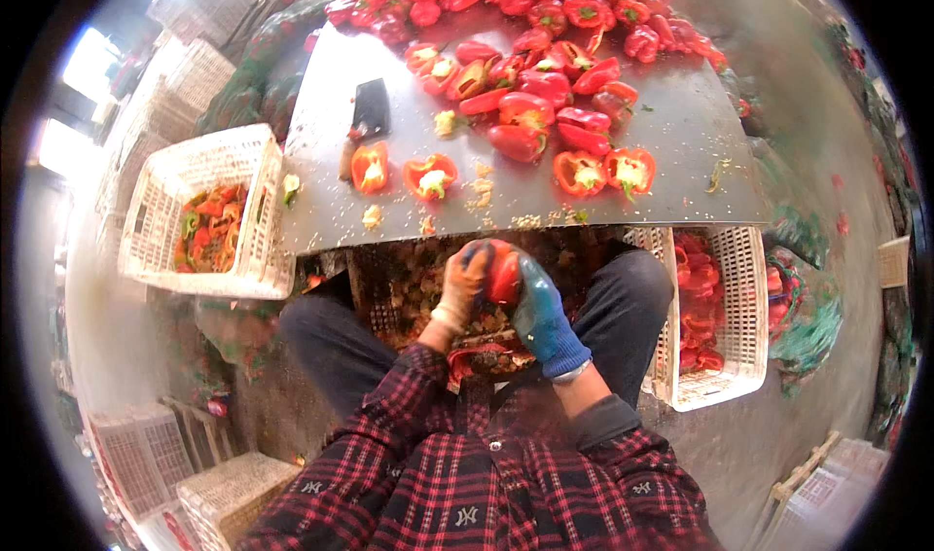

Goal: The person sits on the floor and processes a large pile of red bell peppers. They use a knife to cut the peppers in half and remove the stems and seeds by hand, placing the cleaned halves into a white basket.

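Observation:
Between my two hands, just off the table's near edge, is a red bell pepper [503,272]. My left hand [461,285], in a light glove with dark fingertips, grips its left side. My right hand [541,317], in a blue coated glove, holds the right side. Halved peppers with pale cores, among them one pepper half [430,177], lie on the metal table [657,128]. A cleaver [371,110] with a dark blade rests flat at the table's left. Cut and whole red peppers [540,84] are heaped farther back, with seeds scattered nearer me.
A white plastic crate [266,208] with pepper pieces stands at the table's left. Another white crate [755,317] with red peppers is by my right knee. Below my hands are pepper scraps [416,274]. Green mesh sacks [806,325] and stacked crates [226,493] surround the place.

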Demonstrator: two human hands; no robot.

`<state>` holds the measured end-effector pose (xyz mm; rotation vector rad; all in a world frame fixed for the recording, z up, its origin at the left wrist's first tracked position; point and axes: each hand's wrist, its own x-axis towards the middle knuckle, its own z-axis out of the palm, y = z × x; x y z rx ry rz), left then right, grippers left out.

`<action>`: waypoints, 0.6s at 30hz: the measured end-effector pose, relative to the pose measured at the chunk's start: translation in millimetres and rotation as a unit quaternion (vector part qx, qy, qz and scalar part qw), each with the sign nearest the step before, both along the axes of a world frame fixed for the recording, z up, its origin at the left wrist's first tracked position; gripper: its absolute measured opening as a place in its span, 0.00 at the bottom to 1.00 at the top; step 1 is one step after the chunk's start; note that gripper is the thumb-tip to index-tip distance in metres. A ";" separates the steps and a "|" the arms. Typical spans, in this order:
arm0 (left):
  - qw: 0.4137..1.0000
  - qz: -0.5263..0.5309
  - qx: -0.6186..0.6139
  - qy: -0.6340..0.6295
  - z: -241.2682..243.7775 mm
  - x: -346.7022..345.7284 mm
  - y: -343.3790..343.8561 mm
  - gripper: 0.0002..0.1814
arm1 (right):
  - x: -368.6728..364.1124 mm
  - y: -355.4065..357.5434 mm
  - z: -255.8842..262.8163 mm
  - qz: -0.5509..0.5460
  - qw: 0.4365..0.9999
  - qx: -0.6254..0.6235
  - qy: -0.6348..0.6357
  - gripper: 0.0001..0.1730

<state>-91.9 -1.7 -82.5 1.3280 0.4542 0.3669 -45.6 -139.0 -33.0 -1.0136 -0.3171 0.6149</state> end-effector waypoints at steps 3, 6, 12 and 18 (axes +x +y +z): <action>0.974 -0.147 0.171 0.016 17.6 -13.8 19.2 0.20 | 11.6 -14.0 7.8 0.066 0.991 -0.020 0.116 0.22; 0.928 -0.186 0.323 0.026 10.7 -13.8 29.5 0.25 | 18.1 -18.5 -0.6 0.071 0.993 -0.084 0.049 0.21; 0.987 -0.070 -0.106 0.096 19.4 5.2 14.0 0.17 | 4.9 -17.1 -0.1 0.055 0.989 -0.043 0.127 0.18; 0.981 -0.021 0.174 0.083 14.4 -9.2 -3.3 0.25 | 1.3 -11.3 -19.2 0.057 0.966 0.011 0.252 0.15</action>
